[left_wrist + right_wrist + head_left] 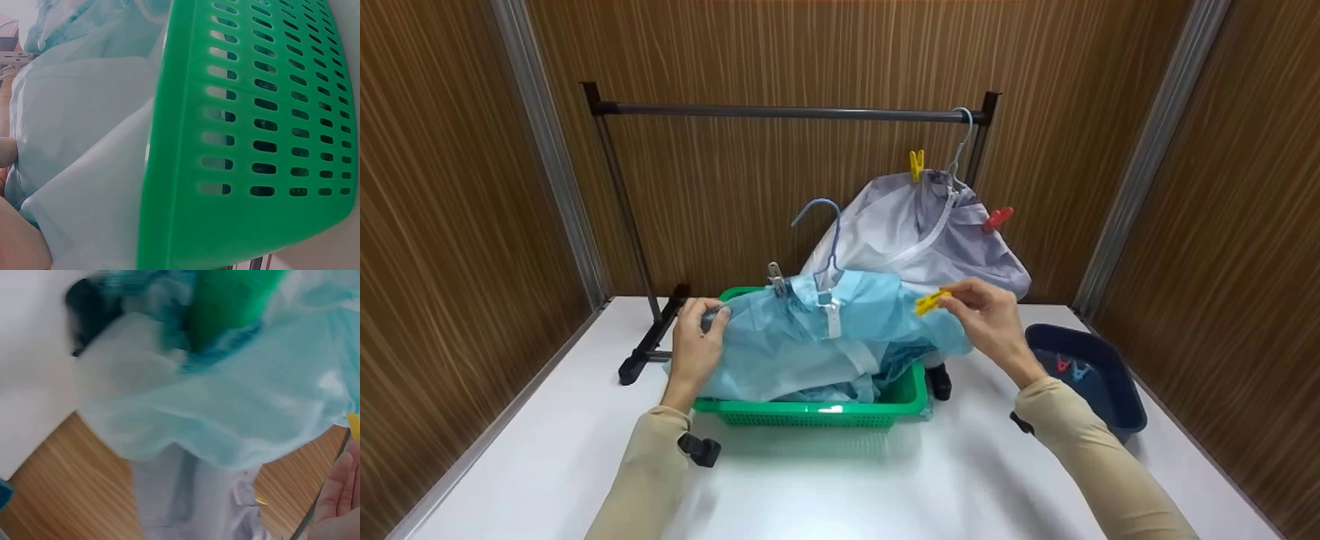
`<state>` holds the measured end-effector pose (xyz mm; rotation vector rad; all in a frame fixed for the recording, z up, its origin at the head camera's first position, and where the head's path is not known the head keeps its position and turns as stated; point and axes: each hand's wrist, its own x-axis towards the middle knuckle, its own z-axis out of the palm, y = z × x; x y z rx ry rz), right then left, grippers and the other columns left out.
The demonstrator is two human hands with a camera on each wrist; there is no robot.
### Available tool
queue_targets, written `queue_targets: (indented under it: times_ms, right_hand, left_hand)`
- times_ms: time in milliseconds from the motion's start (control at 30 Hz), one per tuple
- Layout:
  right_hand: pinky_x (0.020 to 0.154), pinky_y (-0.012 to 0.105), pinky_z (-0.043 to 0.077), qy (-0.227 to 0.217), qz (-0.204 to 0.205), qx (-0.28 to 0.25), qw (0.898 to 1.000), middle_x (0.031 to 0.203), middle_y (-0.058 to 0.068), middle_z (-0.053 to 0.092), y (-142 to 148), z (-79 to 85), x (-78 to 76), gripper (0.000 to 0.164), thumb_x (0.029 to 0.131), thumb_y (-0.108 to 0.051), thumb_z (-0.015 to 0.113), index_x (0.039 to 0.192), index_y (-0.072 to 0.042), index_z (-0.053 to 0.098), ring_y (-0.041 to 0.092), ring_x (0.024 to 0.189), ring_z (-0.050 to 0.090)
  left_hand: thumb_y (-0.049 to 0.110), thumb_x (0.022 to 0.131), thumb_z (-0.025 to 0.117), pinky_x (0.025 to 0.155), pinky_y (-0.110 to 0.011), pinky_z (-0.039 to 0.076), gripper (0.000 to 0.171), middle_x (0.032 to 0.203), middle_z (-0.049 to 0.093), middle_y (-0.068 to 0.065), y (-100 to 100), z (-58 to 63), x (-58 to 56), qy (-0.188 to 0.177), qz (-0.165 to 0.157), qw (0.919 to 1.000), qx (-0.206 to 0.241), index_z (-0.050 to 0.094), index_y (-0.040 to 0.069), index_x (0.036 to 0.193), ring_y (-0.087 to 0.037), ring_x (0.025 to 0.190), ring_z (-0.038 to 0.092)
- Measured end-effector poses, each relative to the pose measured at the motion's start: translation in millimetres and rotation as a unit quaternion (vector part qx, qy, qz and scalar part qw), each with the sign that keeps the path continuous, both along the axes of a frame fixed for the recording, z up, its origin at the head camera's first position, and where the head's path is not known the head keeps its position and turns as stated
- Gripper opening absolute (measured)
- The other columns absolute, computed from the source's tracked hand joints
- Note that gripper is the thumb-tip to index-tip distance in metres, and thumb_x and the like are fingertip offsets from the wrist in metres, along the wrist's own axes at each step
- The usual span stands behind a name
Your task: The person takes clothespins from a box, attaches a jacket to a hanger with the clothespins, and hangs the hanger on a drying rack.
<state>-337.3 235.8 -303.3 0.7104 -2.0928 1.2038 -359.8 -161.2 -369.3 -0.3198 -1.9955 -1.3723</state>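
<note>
A light-blue thin jacket with a white zipper hangs on a blue hanger and drapes over the green basket. At its left shoulder my left hand holds the fabric between thumb and fingers. My right hand pinches a yellow clothespin just above the jacket's right shoulder. A grey clothespin is clipped near the jacket's collar on the left. In the right wrist view, fingers and the tip of the yellow clothespin show at the right edge.
Behind stands a black garment rack. A white and grey garment hangs at its right end with a yellow clothespin and a red clothespin. A dark blue tray at right holds small red and blue clothespins.
</note>
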Motion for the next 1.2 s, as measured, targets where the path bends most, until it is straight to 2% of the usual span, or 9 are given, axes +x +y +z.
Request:
queue_targets:
  times_ms: [167,300,433,600,867,967,1033,1200]
  right_hand:
    - [0.07,0.02,0.049,0.018,-0.021,-0.028,0.999,0.086,0.003,0.068,-7,10.3,-22.3,0.012,0.081,-0.015,0.068,0.091,-0.008,0.068,0.013,0.077,0.064]
    - [0.07,0.022,0.049,0.029,-0.03,-0.02,0.999,0.083,-0.002,0.068,-17,22.2,-29.6,0.013,0.08,-0.021,0.069,0.089,-0.011,0.068,0.011,0.074,0.064]
    - [0.069,0.023,0.05,0.025,-0.013,-0.008,1.0,0.082,-0.004,0.068,-26,29.0,-33.7,0.01,0.081,-0.021,0.069,0.086,-0.013,0.068,0.011,0.073,0.064]
    - [0.065,0.024,0.051,0.011,0.005,0.038,0.999,0.081,-0.001,0.069,-35,27.2,-40.5,0.006,0.081,-0.014,0.069,0.084,-0.01,0.068,0.012,0.071,0.064]
    - [0.061,0.025,0.05,-0.012,-0.014,0.108,0.994,0.079,-0.005,0.067,-39,24.1,-48.2,0.004,0.082,-0.015,0.068,0.084,-0.011,0.067,0.008,0.068,0.062]
    - [0.06,0.026,0.05,-0.016,-0.01,0.114,0.993,0.078,-0.005,0.067,-40,24.2,-49.3,0.005,0.082,-0.016,0.068,0.083,-0.011,0.067,0.009,0.067,0.063]
    - [0.059,0.026,0.049,-0.015,-0.014,0.118,0.993,0.078,-0.005,0.067,-41,24.5,-49.5,0.006,0.082,-0.017,0.068,0.082,-0.011,0.067,0.008,0.067,0.062]
    - [0.06,0.027,0.049,-0.018,-0.025,0.128,0.991,0.077,-0.005,0.067,-42,24.2,-50.2,0.003,0.081,-0.016,0.069,0.081,-0.013,0.067,0.007,0.067,0.061]
  left_hand:
    - [0.015,0.09,0.056,0.09,-0.035,0.034,0.01,0.098,0.052,-0.002,0,-0.8,-0.1,-0.007,-0.002,1.0,0.003,0.059,0.007,0.096,-0.014,0.1,0.045]
    - [0.017,0.091,0.056,0.091,-0.035,0.034,0.011,0.098,0.052,-0.002,0,-0.9,0.4,-0.013,-0.001,0.9999,0.001,0.059,0.008,0.096,-0.014,0.1,0.045]
    - [0.016,0.09,0.056,0.09,-0.035,0.034,0.011,0.098,0.052,-0.002,0,-0.6,0.8,-0.012,-0.002,0.9999,0.002,0.059,0.007,0.096,-0.015,0.099,0.046]
    - [0.015,0.09,0.057,0.089,-0.034,0.035,0.01,0.096,0.052,-0.003,0,-0.1,0.5,-0.009,-0.003,0.9999,0.007,0.059,0.007,0.095,-0.015,0.098,0.046]
    - [0.016,0.091,0.055,0.091,-0.035,0.033,0.011,0.099,0.051,-0.003,-1,-0.9,1.0,-0.024,-0.014,0.9995,0.016,0.058,0.006,0.096,-0.016,0.101,0.044]
    - [0.015,0.091,0.054,0.09,-0.035,0.032,0.013,0.1,0.051,-0.006,-1,-1.1,0.3,-0.016,-0.017,0.9996,0.018,0.058,0.004,0.097,-0.017,0.101,0.043]
    - [0.012,0.092,0.053,0.09,-0.036,0.032,0.014,0.1,0.051,-0.01,2,6.2,8.2,-0.014,-0.023,0.9994,0.023,0.057,0.0,0.097,-0.02,0.102,0.043]
    - [0.015,0.093,0.052,0.087,-0.035,0.033,0.013,0.098,0.048,-0.007,2,7.9,10.2,-0.021,-0.027,0.999,0.029,0.056,0.003,0.097,-0.017,0.098,0.042]
